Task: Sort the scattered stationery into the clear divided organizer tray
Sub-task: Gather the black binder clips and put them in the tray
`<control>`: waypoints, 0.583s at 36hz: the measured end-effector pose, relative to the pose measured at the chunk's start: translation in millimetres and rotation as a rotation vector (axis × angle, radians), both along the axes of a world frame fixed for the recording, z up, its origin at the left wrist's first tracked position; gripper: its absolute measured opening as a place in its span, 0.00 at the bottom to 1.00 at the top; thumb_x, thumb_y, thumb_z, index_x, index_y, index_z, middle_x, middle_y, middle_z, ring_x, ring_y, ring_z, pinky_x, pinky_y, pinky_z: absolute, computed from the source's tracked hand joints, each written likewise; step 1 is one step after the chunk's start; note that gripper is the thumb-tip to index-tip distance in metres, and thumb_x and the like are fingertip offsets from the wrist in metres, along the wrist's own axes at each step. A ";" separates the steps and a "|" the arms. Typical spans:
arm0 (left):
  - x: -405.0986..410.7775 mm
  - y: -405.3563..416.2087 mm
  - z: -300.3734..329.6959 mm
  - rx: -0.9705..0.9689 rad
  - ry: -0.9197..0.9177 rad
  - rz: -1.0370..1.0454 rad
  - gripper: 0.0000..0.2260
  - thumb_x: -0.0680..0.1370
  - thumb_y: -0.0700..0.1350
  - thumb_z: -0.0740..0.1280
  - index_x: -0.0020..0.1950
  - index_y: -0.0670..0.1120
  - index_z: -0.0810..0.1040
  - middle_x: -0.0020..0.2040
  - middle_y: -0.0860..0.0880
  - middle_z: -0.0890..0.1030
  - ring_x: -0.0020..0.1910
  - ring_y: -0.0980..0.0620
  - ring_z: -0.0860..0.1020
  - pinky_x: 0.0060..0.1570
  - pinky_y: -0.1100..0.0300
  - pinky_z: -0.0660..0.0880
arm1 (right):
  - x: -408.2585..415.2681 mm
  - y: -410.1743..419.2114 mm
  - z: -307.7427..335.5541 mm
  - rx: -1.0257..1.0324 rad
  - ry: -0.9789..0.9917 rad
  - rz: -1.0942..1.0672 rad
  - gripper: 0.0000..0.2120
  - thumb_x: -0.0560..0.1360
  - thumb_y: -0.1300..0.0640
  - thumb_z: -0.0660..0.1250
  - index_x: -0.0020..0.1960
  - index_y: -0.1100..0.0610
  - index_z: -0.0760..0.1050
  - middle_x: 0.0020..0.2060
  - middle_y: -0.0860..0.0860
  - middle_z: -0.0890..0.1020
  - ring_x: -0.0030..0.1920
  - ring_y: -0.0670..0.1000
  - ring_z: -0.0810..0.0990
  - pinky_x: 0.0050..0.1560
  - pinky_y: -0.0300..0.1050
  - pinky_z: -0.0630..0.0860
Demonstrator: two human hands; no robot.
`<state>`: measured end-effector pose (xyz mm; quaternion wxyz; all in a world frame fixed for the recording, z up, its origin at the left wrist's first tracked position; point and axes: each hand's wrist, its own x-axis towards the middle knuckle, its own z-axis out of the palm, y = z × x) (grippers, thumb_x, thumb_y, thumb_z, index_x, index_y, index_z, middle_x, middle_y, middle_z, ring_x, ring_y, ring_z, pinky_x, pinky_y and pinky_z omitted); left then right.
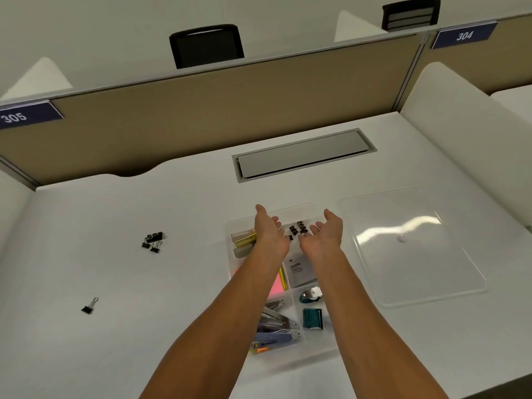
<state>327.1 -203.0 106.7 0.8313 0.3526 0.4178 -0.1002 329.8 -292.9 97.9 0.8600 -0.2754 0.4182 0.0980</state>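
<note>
Our fingers are spread and relaxed, holding nothing; our left hand point(269, 230) and right hand point(326, 233) face each other, palms inward, above the far compartment of the clear organizer tray point(312, 351); between them small black binder clips point(298, 227) lie in that compartment; a cluster of binder clips point(152, 240) sits well left on the white desk point(115, 283); a single binder clip point(89, 306) lies nearer us; the clear lid point(411, 246) rests just right of the tray.
</note>
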 end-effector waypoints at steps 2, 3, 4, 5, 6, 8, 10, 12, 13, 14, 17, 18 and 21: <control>-1.7 1.2 1.4 -0.013 -0.009 -0.004 0.34 0.80 0.64 0.54 0.74 0.40 0.65 0.75 0.42 0.66 0.75 0.43 0.62 0.74 0.47 0.58 | -1.8 -0.2 0.3 -0.009 -0.004 0.000 0.26 0.80 0.50 0.61 0.74 0.61 0.66 0.72 0.58 0.70 0.73 0.59 0.67 0.69 0.53 0.67; -2.8 2.1 2.0 -0.018 -0.016 -0.004 0.34 0.80 0.64 0.54 0.75 0.40 0.65 0.75 0.43 0.65 0.75 0.43 0.62 0.74 0.47 0.58 | -2.9 0.1 0.7 -0.015 -0.010 0.003 0.25 0.80 0.50 0.61 0.74 0.60 0.67 0.72 0.58 0.70 0.73 0.59 0.68 0.69 0.53 0.68; -4.2 3.0 2.3 -0.024 -0.026 -0.002 0.33 0.80 0.64 0.54 0.75 0.40 0.65 0.76 0.43 0.65 0.75 0.43 0.61 0.74 0.47 0.58 | -4.2 0.5 1.2 -0.022 -0.016 0.007 0.25 0.80 0.50 0.61 0.74 0.59 0.66 0.71 0.57 0.71 0.72 0.59 0.68 0.69 0.52 0.67; -5.6 4.0 2.6 -0.030 -0.040 0.004 0.33 0.80 0.64 0.54 0.75 0.40 0.65 0.75 0.43 0.65 0.75 0.42 0.62 0.74 0.47 0.58 | -5.2 1.1 2.1 -0.030 -0.022 0.009 0.25 0.80 0.50 0.61 0.74 0.58 0.66 0.71 0.57 0.70 0.72 0.59 0.68 0.70 0.53 0.66; -7.3 5.4 2.9 -0.031 -0.055 0.012 0.33 0.80 0.64 0.54 0.75 0.40 0.66 0.75 0.42 0.66 0.75 0.41 0.63 0.74 0.47 0.59 | -6.3 1.7 2.6 -0.035 -0.028 0.010 0.25 0.81 0.50 0.61 0.74 0.57 0.65 0.71 0.57 0.70 0.72 0.59 0.68 0.72 0.53 0.65; -10.8 9.6 4.1 -0.025 -0.087 0.031 0.32 0.81 0.63 0.55 0.73 0.40 0.67 0.73 0.42 0.68 0.73 0.40 0.65 0.72 0.47 0.63 | -9.1 4.0 4.1 -0.036 -0.042 0.013 0.23 0.81 0.50 0.61 0.74 0.56 0.66 0.69 0.57 0.71 0.71 0.59 0.69 0.73 0.54 0.66; -15.1 14.2 6.2 -0.020 -0.119 0.047 0.30 0.81 0.63 0.55 0.72 0.40 0.68 0.72 0.41 0.69 0.72 0.40 0.67 0.71 0.46 0.65 | -12.6 6.7 6.1 -0.019 -0.061 0.022 0.23 0.81 0.50 0.61 0.74 0.56 0.66 0.68 0.56 0.72 0.69 0.60 0.71 0.72 0.54 0.68; -20.9 19.6 9.8 -0.009 -0.149 0.060 0.30 0.81 0.62 0.55 0.72 0.40 0.69 0.72 0.40 0.69 0.72 0.40 0.66 0.71 0.46 0.66 | -16.9 10.9 8.2 0.010 -0.091 0.044 0.24 0.81 0.51 0.60 0.75 0.56 0.64 0.67 0.56 0.74 0.68 0.60 0.72 0.71 0.55 0.68; -24.3 22.6 12.0 -0.004 -0.160 0.065 0.30 0.81 0.62 0.54 0.72 0.40 0.69 0.72 0.40 0.69 0.72 0.40 0.66 0.71 0.46 0.66 | -19.5 14.1 9.4 0.028 -0.112 0.060 0.24 0.82 0.51 0.60 0.75 0.56 0.64 0.66 0.56 0.74 0.68 0.60 0.72 0.71 0.55 0.68; -27.8 25.8 14.1 0.001 -0.168 0.071 0.29 0.82 0.62 0.54 0.72 0.40 0.69 0.72 0.40 0.69 0.72 0.40 0.66 0.71 0.46 0.66 | -22.5 17.6 10.6 0.045 -0.135 0.078 0.23 0.82 0.52 0.59 0.75 0.56 0.64 0.65 0.56 0.75 0.68 0.61 0.72 0.71 0.56 0.69; -38.0 37.3 19.2 0.005 -0.188 0.084 0.28 0.82 0.61 0.54 0.71 0.41 0.70 0.70 0.41 0.71 0.70 0.40 0.69 0.67 0.48 0.67 | -33.0 29.9 16.6 0.078 -0.188 0.140 0.18 0.81 0.53 0.59 0.69 0.57 0.69 0.61 0.56 0.77 0.64 0.61 0.75 0.69 0.56 0.71; -41.5 41.8 20.9 0.004 -0.195 0.089 0.28 0.82 0.61 0.54 0.70 0.41 0.72 0.69 0.42 0.73 0.68 0.41 0.71 0.65 0.48 0.68 | -36.1 34.4 18.2 0.085 -0.198 0.160 0.15 0.81 0.54 0.60 0.65 0.57 0.72 0.60 0.55 0.78 0.63 0.60 0.77 0.68 0.56 0.72; -52.6 57.6 24.7 0.021 -0.216 0.099 0.24 0.82 0.60 0.56 0.63 0.42 0.76 0.62 0.44 0.79 0.59 0.43 0.78 0.64 0.47 0.71 | -44.3 50.0 22.3 0.094 -0.213 0.223 0.09 0.79 0.55 0.63 0.56 0.57 0.76 0.54 0.55 0.79 0.55 0.57 0.79 0.62 0.52 0.76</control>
